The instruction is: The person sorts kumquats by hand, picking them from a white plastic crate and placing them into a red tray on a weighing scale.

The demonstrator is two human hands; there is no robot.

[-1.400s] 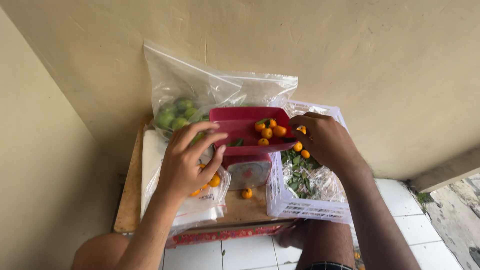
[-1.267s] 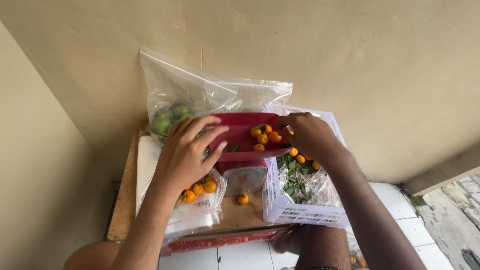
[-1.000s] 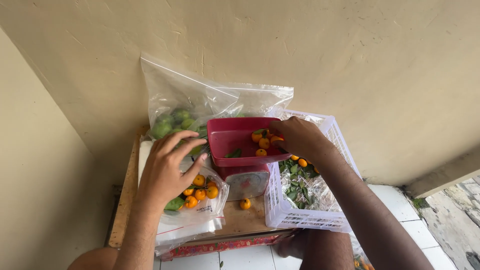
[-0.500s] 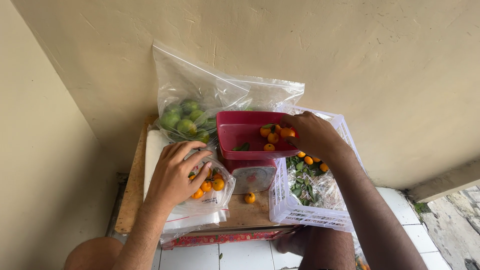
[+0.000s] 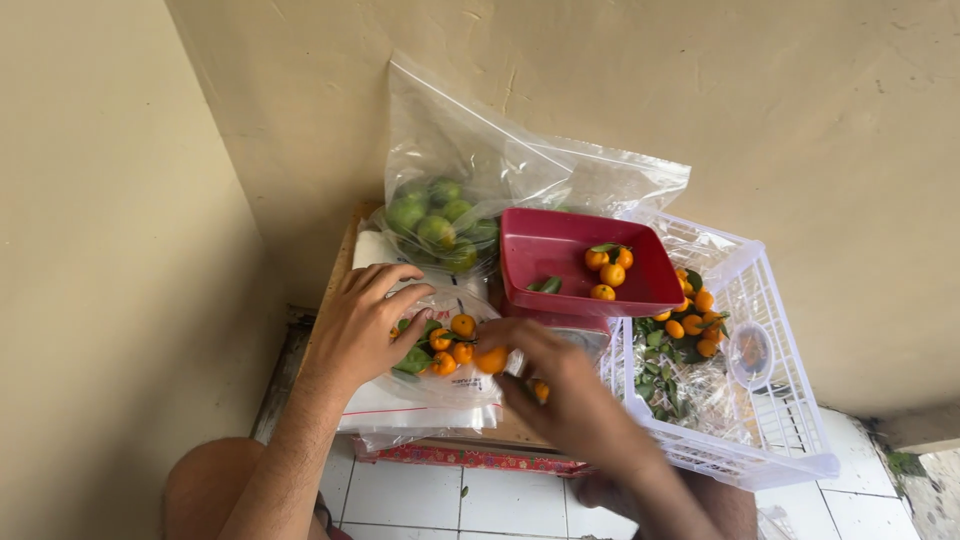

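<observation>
Plastered beige walls meet in a corner across the upper frame, and a small wooden table (image 5: 340,268) is pushed against them at centre. At lower centre-left, a clear plastic bag (image 5: 425,385) holding small orange fruits (image 5: 452,345) and a few leaves lies flat on the table. The left hand (image 5: 362,325) is spread on this bag, fingers apart, pinning its mouth without clamping anything. The right hand (image 5: 565,385), blurred at lower centre, is pinched on one orange fruit (image 5: 490,358) at the bag's opening. A red tray (image 5: 585,265) with a few more fruits sits at centre right, above a white plastic basket (image 5: 775,400) lined with leaves and fruit. A larger clear bag of green fruits (image 5: 440,222) leans on the wall at upper centre. The step seems best done if the bag's mouth is kept wide by the left fingers, the fruit is carried well inside before release, and loose leaves are kept out.
</observation>
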